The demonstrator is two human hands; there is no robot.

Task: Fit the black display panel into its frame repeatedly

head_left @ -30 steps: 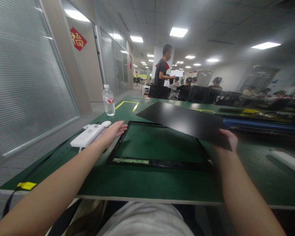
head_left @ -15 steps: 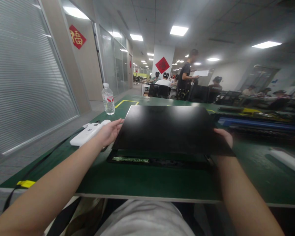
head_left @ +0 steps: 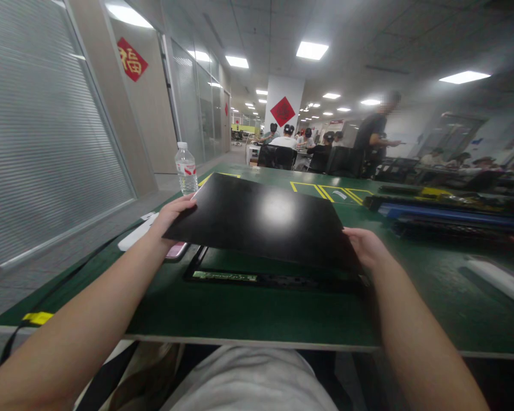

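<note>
1. Spreading wide in front of you, a green table (head_left: 257,319) has yellow tape lines (head_left: 312,187) on its far part.
2. A glossy black panel (head_left: 240,214) is held up between your hands, tilted, its right side lower in view, a lamp's glare on its face.
3. A thin black frame (head_left: 291,283) lies flat on the table beneath the panel, which hides most of it; whether they touch at the right corner, you cannot tell from here.
4. Your left hand (head_left: 173,216) has its fingers clamped on the panel's left edge.
5. Your right hand (head_left: 367,246) pinches the right edge; the fingers underneath are hidden.
6. A clear water bottle (head_left: 186,169) stands upright beyond your left hand.
7. A white device (head_left: 131,237), partly behind your left forearm, lies near a pinkish phone (head_left: 177,250).
8. A narrow green circuit strip (head_left: 225,276) sits along the frame's near bar, left of its middle.
</note>
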